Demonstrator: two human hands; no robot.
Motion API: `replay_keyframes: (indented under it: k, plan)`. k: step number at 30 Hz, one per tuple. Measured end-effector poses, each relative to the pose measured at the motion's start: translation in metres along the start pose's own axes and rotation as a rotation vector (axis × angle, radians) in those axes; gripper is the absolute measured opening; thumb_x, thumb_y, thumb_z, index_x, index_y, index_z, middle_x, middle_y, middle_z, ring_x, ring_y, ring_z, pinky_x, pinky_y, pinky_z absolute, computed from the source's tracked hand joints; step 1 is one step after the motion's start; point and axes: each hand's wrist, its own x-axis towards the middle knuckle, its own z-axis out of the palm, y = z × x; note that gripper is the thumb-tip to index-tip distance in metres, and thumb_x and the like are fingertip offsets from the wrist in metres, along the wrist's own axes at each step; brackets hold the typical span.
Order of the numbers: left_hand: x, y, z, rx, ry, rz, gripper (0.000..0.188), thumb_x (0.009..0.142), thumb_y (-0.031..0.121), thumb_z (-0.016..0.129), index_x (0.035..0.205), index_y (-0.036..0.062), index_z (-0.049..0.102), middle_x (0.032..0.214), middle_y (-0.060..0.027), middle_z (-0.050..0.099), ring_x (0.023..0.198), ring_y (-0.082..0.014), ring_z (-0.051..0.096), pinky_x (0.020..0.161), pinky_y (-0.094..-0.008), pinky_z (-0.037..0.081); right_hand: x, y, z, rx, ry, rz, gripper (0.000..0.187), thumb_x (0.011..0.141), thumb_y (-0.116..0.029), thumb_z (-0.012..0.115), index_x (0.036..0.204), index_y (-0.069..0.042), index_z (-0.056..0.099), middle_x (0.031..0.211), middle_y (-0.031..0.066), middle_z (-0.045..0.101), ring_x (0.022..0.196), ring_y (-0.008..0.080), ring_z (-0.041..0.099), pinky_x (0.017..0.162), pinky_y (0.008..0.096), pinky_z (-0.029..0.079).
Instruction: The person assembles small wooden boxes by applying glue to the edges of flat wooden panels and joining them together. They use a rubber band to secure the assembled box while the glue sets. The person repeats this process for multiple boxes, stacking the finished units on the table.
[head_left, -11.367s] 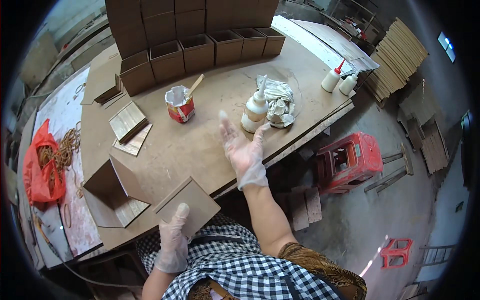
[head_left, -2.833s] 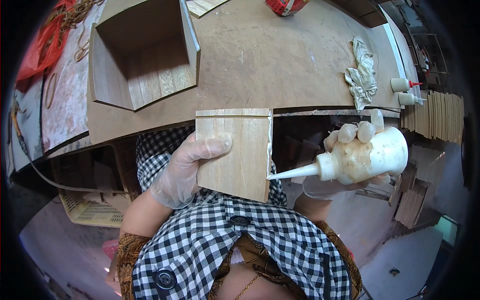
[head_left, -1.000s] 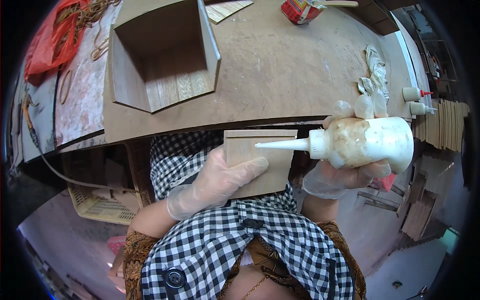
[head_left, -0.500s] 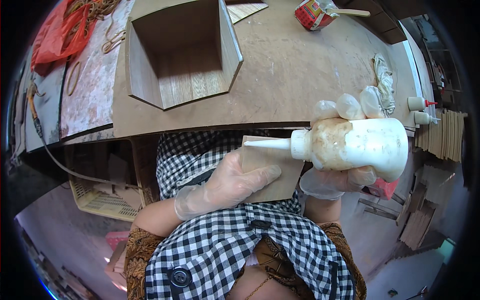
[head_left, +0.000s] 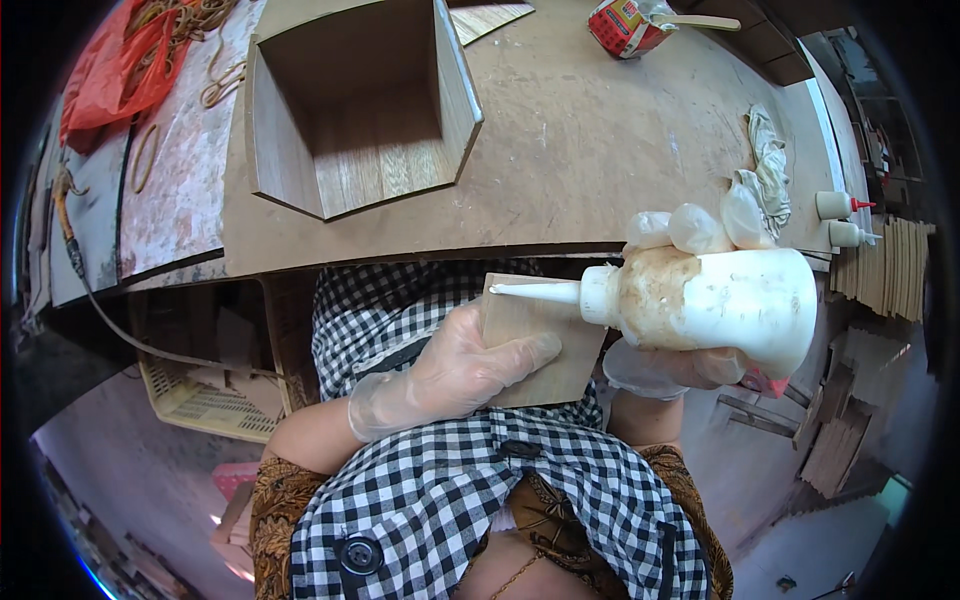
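My left hand (head_left: 465,365), in a clear plastic glove, grips a small flat wooden board (head_left: 545,355) by its left side, the thumb lying on its face. Gloved too, my right hand (head_left: 690,235) is wrapped round a white glue bottle (head_left: 745,305) with brown smears near its shoulder. The bottle lies on its side, and its long thin nozzle points left, the tip over the board's upper left corner. Whether the tip touches the board I cannot tell. Beyond my hands, an open wooden box (head_left: 375,130) stands on the workbench (head_left: 560,140).
At the far side of the bench sits a red carton (head_left: 625,28) with a wooden stick on it. A crumpled cloth (head_left: 767,165) and two small white bottles (head_left: 832,206) are at the right. Left lie a red plastic bag (head_left: 120,85) and a yellow crate (head_left: 205,410).
The glue bottle in my right hand has dipped slightly toward me, and its nozzle tip has shifted a little to the right. My left hand and the board have barely moved.
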Motion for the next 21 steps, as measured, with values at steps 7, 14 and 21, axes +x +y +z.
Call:
replay_keyframes:
  k: [7,14,21]
  plan:
    - [0.0,0.006,0.0,0.068,-0.002,-0.039,0.043,0.09,0.012,0.067,0.128,-0.0013,0.052,0.117,-0.0124,0.063,0.103,-0.0175,0.063,0.088,-0.0329,0.053,-0.005,0.012,-0.043,-0.002,-0.131,-0.004,0.094,0.074,-0.058,0.074,0.137,-0.001,0.033,0.117,0.0169,0.055,0.101,0.0273,0.06,0.09,0.0416,0.053]
    - [-0.003,0.008,0.002,-0.004,0.013,-0.05,0.045,0.089,0.011,0.068,0.13,-0.0017,0.051,0.118,-0.0131,0.063,0.104,-0.0179,0.063,0.089,-0.0328,0.053,-0.006,0.013,-0.059,-0.003,-0.182,-0.018,0.1,0.076,-0.062,0.07,0.14,0.002,0.028,0.114,0.0239,0.059,0.099,0.0327,0.064,0.087,0.0434,0.055]
    - [-0.003,0.007,0.0,-0.007,0.035,-0.079,0.045,0.089,0.01,0.069,0.129,-0.0024,0.052,0.115,-0.0131,0.064,0.1,-0.0178,0.064,0.087,-0.0321,0.053,0.002,-0.012,-0.034,0.077,-0.202,0.049,0.101,0.078,-0.063,0.068,0.14,0.006,0.027,0.107,0.0283,0.064,0.093,0.0363,0.067,0.085,0.0437,0.056]
